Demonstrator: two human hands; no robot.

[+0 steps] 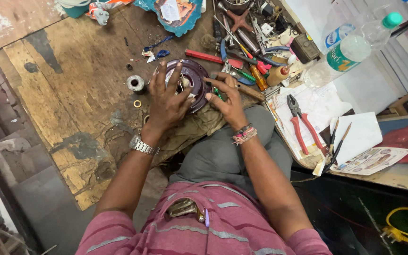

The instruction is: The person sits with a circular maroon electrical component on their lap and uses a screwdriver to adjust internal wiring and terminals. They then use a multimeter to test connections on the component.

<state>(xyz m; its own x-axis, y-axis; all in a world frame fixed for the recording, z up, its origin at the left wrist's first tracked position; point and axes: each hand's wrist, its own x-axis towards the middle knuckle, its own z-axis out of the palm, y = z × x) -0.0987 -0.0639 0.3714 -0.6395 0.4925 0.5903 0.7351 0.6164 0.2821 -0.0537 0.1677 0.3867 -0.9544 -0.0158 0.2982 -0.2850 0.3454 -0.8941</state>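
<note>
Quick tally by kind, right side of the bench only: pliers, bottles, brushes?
Red-handled pliers: 1
Clear plastic bottle: 1
Small amber bottle: 1
Thin brushes: 2
Total: 5
</note>
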